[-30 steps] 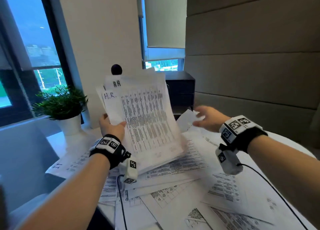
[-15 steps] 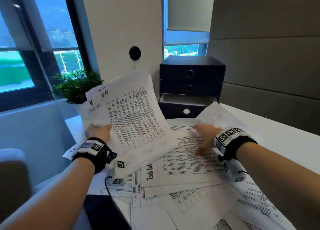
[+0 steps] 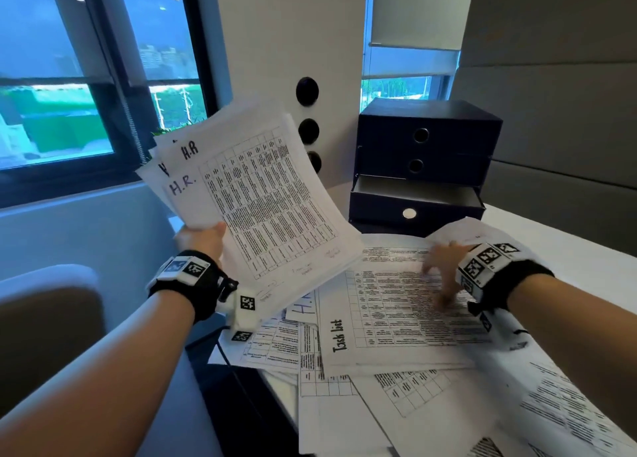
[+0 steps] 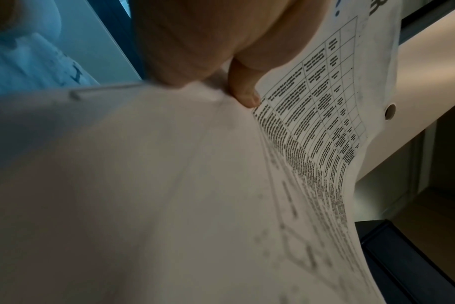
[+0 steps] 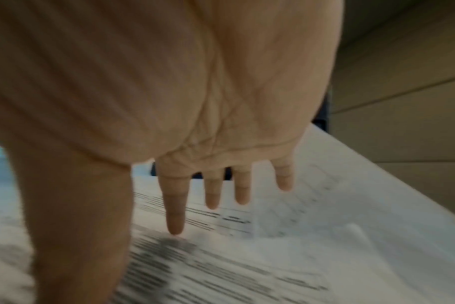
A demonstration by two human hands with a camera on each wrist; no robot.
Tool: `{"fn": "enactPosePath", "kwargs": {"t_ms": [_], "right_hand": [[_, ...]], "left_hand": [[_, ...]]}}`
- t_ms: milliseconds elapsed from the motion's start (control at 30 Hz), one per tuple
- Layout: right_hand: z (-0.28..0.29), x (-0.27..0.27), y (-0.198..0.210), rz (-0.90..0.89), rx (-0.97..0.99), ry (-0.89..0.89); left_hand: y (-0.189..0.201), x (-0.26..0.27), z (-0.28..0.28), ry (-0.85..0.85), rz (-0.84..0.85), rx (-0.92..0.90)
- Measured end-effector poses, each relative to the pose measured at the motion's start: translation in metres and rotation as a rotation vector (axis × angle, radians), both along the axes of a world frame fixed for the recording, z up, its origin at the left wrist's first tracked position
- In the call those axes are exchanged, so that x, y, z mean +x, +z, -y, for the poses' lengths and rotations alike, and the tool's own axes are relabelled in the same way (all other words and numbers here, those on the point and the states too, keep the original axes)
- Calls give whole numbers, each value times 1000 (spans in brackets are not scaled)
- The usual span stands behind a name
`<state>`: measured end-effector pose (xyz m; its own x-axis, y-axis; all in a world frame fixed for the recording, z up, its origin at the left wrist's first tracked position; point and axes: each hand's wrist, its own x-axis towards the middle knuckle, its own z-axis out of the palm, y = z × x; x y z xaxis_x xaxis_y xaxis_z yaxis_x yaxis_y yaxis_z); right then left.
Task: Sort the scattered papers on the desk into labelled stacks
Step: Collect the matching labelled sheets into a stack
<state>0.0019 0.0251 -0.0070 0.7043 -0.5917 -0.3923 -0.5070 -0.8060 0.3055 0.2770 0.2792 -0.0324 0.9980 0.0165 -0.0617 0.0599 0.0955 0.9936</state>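
White printed sheets marked "H.R." in handwriting make up the bundle that the left hand grips by its lower left edge, lifted clear of the desk and tilted back toward the window; in the left wrist view the thumb presses on the top sheet's printed table while the paper bows away from it. Beside it, the right hand is held palm down with fingers spread and straight over the "Task list" sheet, which lies on top of the scattered papers covering the near part of the desk. From the right wrist the index fingertip touches the blurred printed sheet, and the other fingers hang just above it. One loose sheet under the bundle's lower edge shows a blue "H.R." label. Behind the papers stands a dark drawer unit with its lowest drawer pulled partly out, next to a white pillar carrying three round black fittings. A padded chair back sits at the lower left.
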Motion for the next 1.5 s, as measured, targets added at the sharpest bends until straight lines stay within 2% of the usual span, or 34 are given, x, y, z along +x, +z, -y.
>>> {"fn": "enactPosePath", "kwargs": {"t_ms": [67,167,200,333,433,600,767,900,1133,1300,1500], "right_hand": [[-26,3,7,56,32,136],[-68,5,4,156,373,217],[-80,3,-1,143,418,246],[-101,-9,-17,103,297,347],[-111,-13,-17,83,290,415],[-125,-13,-28,95,176,470],[-124,-12,-16,301,186,287],[-100,-17,4,660,320,8],[-53,-21,38,1204,367,-394],[-70,13,49,1291,591,-419],[-126,76,47,1231,1137,-432]], "left_hand": [[1,-3,2,-15,-20,-48],[3,-9,2,-15,-28,-95],[3,-11,0,-15,-21,-104],[8,-15,-9,-14,1,-119],[13,-14,-20,4,-8,-129],[21,-16,-34,30,14,-112],[23,-16,-46,32,24,-119],[24,-20,-53,19,52,-96],[14,-31,-46,-87,148,40],[5,-46,-33,-224,152,75],[-3,-72,-26,-354,104,-47]]}}
